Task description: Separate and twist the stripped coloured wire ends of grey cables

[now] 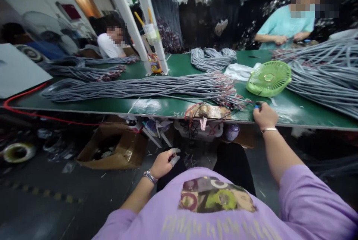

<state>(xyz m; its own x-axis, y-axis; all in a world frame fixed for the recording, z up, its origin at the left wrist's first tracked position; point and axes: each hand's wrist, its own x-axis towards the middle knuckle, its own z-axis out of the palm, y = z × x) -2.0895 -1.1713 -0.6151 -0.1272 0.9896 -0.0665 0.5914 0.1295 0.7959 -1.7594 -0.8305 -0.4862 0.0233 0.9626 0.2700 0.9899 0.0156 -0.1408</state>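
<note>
My right hand (pixel 266 115) is at the front edge of the green table, its fingers closed. A small blue piece (pixel 256 107) shows at its fingertips, too small to name. Red and dark wire ends of a long bundle of grey cables (pixel 145 88) reach close to those fingers. Over my lap, below the table edge, my left hand (pixel 164 162) is pinched, with pale covers on its fingertips; whatever lies between them is hard to see. Between the hands, on the table edge, sits a small wooden block (pixel 214 111) with thin wires and a pink clip (pixel 203 123).
On the green table (pixel 179 106) stand a green fan (pixel 269 78) and more cable bundles (pixel 324 79). A white post (pixel 156 27) rises from it. Underneath are a cardboard box (pixel 112 147) and a purple-lidded jar (pixel 232 132). Two people sit across the table.
</note>
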